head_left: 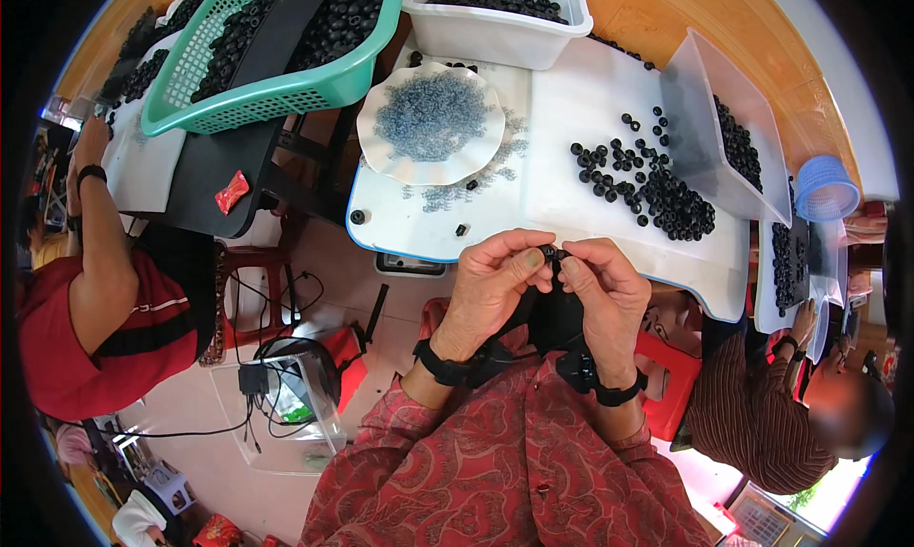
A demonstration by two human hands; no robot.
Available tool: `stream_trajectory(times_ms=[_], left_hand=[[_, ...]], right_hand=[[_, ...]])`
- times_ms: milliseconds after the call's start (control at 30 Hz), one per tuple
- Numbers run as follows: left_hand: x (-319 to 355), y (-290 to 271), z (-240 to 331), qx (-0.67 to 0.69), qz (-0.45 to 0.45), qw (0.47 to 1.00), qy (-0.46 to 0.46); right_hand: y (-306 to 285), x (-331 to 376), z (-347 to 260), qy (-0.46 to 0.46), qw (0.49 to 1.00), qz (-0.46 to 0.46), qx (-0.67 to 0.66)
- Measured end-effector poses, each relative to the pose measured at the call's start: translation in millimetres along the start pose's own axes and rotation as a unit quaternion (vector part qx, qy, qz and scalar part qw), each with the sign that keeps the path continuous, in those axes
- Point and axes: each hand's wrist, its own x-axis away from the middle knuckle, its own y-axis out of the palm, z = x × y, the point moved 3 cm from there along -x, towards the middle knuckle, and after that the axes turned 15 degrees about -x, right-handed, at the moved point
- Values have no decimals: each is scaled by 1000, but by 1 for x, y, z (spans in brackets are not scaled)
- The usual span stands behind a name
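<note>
My left hand (502, 278) and my right hand (604, 288) meet in front of me, just off the table's near edge. Both pinch a small black part (550, 252) between thumb and fingertips; its exact shape is mostly hidden by the fingers. On the white tabletop (562, 200) beyond them, loose black ring-like parts (674, 202) lie in a heap to the right. A scalloped white plate (369, 149) holds many small translucent rings (430, 117), with more spilled beside it. A few single black parts (358, 217) sit near the front left edge.
A green basket (328, 92) and a white tub (495, 50) of black parts stand at the back. To the right is a clear bin (700, 157), beyond it a blue basket (826, 189). People work on both sides. Cables (262, 385) hang lower left; a red stool (666, 380) stands right.
</note>
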Motion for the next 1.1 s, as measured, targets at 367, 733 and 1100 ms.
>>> stream_trajectory(times_ms=[367, 733, 1100], left_hand=[[0, 1, 0, -19, -2, 1000, 1], [1, -1, -4, 39, 4, 999, -36], [2, -3, -6, 55, 12, 997, -44]], right_hand=[[0, 0, -1, 5, 1000, 0, 20], [1, 1, -3, 5, 1000, 2, 29], [4, -1, -1, -2, 999, -3, 45]])
